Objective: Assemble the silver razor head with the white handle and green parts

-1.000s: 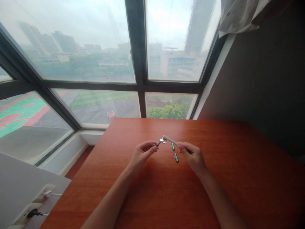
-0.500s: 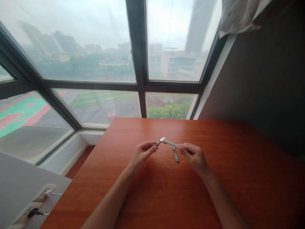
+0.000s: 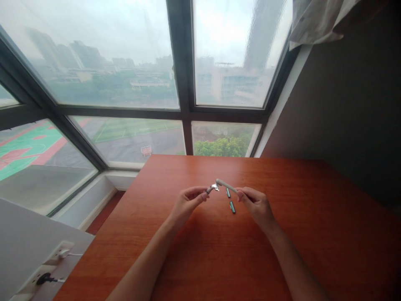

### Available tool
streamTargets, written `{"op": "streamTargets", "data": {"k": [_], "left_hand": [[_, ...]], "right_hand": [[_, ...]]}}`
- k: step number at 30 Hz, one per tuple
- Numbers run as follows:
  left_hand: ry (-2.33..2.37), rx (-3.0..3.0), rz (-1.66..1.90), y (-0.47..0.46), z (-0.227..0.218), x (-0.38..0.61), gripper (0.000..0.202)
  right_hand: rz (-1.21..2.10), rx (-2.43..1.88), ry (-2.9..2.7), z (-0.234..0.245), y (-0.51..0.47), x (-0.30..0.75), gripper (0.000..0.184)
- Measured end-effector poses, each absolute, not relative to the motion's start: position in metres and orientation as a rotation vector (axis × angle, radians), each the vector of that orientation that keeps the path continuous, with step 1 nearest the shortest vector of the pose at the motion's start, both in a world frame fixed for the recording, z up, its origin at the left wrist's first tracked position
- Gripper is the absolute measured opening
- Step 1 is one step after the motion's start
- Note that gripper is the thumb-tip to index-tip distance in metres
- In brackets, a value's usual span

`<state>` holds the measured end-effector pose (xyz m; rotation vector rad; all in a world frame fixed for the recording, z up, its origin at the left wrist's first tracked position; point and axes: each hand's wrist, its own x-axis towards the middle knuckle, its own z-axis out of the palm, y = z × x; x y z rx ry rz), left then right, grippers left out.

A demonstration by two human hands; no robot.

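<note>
My left hand [image 3: 189,201] pinches a slim razor handle [image 3: 214,187] with a shiny silver head, its lower part hidden by the fingers. Between the thumb and fingers of my right hand [image 3: 255,205] is a pale, slim stick [image 3: 226,185], slanting up to the left; its rounded tip is right by the silver head, and I cannot tell whether they touch. Under the stick, on the table, lie two small dark and green pieces that look like razor cartridges: one farther cartridge [image 3: 228,192] and one nearer cartridge [image 3: 232,207].
The reddish-brown wooden table [image 3: 216,259] spreads under both arms and reaches to the window frame [image 3: 187,115]. At lower left, a low white wall carries sockets with a white plug [image 3: 64,253] and a black plug [image 3: 44,279]. A pale cloth [image 3: 316,21] hangs at upper right.
The pale stick's tip has shifted slightly up and right, and the silver head now shows more fully, tilted lower. More of the farther cartridge is visible. Both hands have barely moved.
</note>
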<state>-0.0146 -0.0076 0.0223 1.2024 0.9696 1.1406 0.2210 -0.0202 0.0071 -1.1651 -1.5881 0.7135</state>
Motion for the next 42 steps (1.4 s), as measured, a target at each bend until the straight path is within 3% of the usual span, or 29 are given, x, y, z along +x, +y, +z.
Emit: {"op": "streamTargets", "data": {"k": [42], "left_hand": [[1.0, 1.25, 1.156, -0.0051, 0.0206, -0.0139, 0.033]], "right_hand": [[0.675, -1.135, -1.599, 0.0073, -0.0214, 0.2165, 0.029]]}}
